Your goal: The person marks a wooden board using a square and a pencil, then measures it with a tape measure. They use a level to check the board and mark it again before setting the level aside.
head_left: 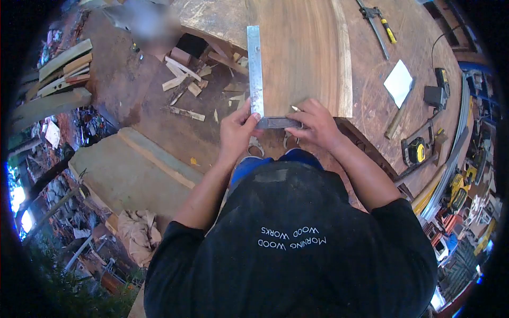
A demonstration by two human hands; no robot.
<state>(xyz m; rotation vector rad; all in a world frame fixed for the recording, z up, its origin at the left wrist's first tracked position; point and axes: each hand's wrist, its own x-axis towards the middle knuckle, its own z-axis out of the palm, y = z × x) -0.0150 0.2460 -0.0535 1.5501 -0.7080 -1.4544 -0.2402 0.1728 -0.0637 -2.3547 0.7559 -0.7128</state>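
Observation:
A wide wooden board [302,58] lies on the workbench, its near end facing me. Along its left edge runs the steel blade of a try square [255,63], and the square's dark stock sits against the near end. My left hand [237,130] grips the corner of the square, thumb on top of it. Between the fingers of my right hand [316,124] is a pencil [295,108], its pale tip pointing left over the board. That hand's lower fingers touch the right end of the stock.
On the workbench [366,79] to the right lie a bar clamp [377,32], a white sheet [398,83] and a yellow-black tape measure [417,151]. Wood offcuts [185,74] litter the floor at left. A large slab [132,164] lies at lower left, beside a crumpled cloth [139,233].

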